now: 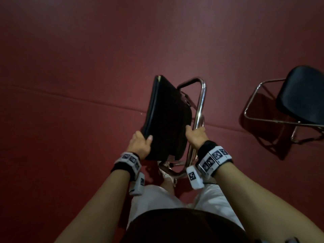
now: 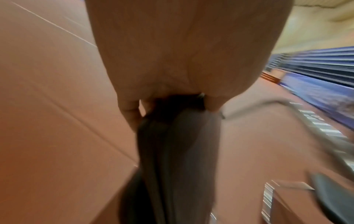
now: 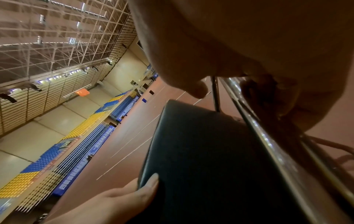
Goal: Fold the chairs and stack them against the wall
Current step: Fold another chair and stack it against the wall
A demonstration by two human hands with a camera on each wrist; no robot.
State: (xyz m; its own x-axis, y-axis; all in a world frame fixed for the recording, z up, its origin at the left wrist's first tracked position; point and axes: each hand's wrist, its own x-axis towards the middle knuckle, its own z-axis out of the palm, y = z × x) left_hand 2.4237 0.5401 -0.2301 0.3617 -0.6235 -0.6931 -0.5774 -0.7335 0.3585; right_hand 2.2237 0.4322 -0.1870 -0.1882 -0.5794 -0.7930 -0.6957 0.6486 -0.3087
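A folding chair with a black padded seat [image 1: 164,116] and chrome tube frame [image 1: 199,106] stands right in front of me, its seat tipped up on edge. My left hand [image 1: 140,142] grips the near left edge of the seat, thumb on its top face; the left wrist view shows my fingers [image 2: 130,115] pinching that dark seat edge [image 2: 178,144]. My right hand [image 1: 196,135] is wrapped round the chrome frame tube [image 3: 268,136] beside the seat [image 3: 201,151]. A second chair [image 1: 301,99] with a black seat stands unfolded at the right.
Dark red sports flooring [image 1: 70,85] with seam lines spreads all around. Blue and yellow bleachers [image 3: 63,151] line a far wall of the hall. My legs in light trousers [image 1: 157,195] stand just behind the held chair.
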